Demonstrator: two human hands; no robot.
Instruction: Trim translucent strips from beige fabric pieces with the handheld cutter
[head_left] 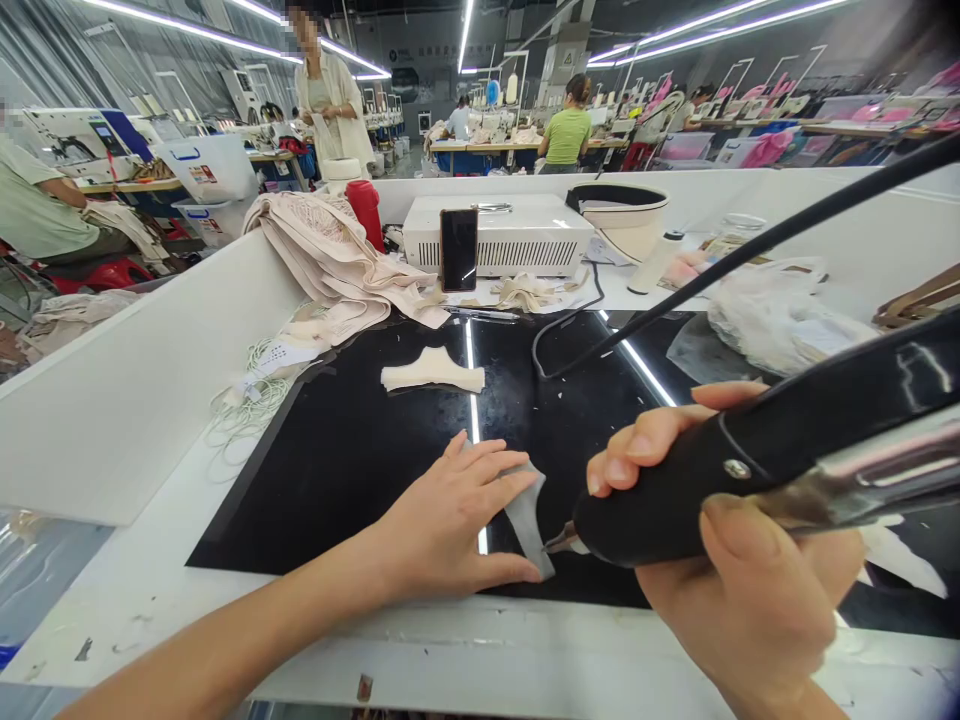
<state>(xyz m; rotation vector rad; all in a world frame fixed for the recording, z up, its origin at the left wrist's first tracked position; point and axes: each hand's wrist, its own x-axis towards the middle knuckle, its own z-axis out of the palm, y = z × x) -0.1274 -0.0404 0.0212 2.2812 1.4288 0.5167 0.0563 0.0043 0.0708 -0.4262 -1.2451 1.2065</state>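
A small grey piece (529,520) lies on the glossy black mat (337,480), with my left hand (457,510) flat over it, fingers spread. My right hand (742,560) is wrapped round a large black handheld tool (660,500) with a narrow metal tip. That tip meets or nearly meets the grey piece's right edge. Farther back on the mat lies a cream shaped stack (433,370). White scraps (904,560) are partly visible beyond my right hand.
A black cable (750,280) runs across the right side. Behind the mat stand a phone (459,250), a white vented box (517,235), a red bottle (365,212) and draped beige fabric (322,260). A plastic bag (787,310) sits back right. Several people are beyond the white partition.
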